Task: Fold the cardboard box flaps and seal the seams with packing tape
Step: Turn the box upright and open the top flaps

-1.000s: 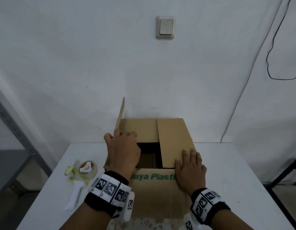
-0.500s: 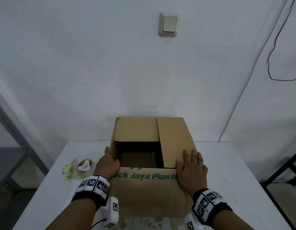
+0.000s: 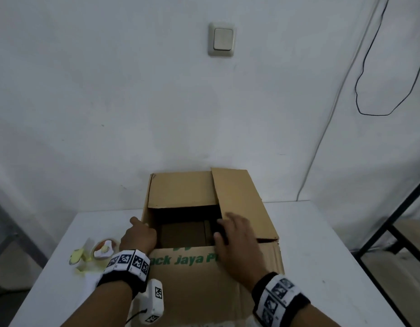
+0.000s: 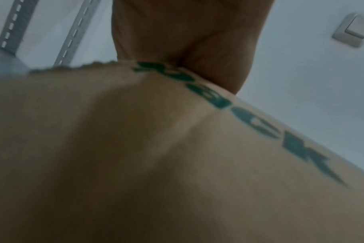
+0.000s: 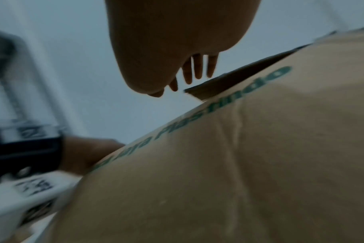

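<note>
A brown cardboard box [image 3: 204, 279] stands on the white table [image 3: 322, 244]. Its far flap [image 3: 180, 190] and right flap [image 3: 242, 204] lie folded in. The near flap, with green print [image 5: 260, 148] [image 4: 156, 148], slopes toward me. The middle of the box is a dark opening. My left hand [image 3: 138, 237] is at the box's near left corner, outside the wall, its fingers hidden. My right hand [image 3: 234, 239] hovers over the opening at the right flap's edge. Its fingers [image 5: 197, 69] are straight and spread and hold nothing. A tape roll [image 3: 102, 250] lies left of the box.
Yellowish scraps [image 3: 75, 256] lie by the tape. The box's far side is close to a white wall with a light switch [image 3: 222, 39] and a hanging black cable [image 3: 369, 67]. Metal shelf frames flank the table at left [image 3: 6, 223] and right [image 3: 397, 220].
The left flap stood upright under my left hand, then dropped from sight as that hand moved to the near left corner. My right hand lifted off the right flap and shifted left over the opening.
</note>
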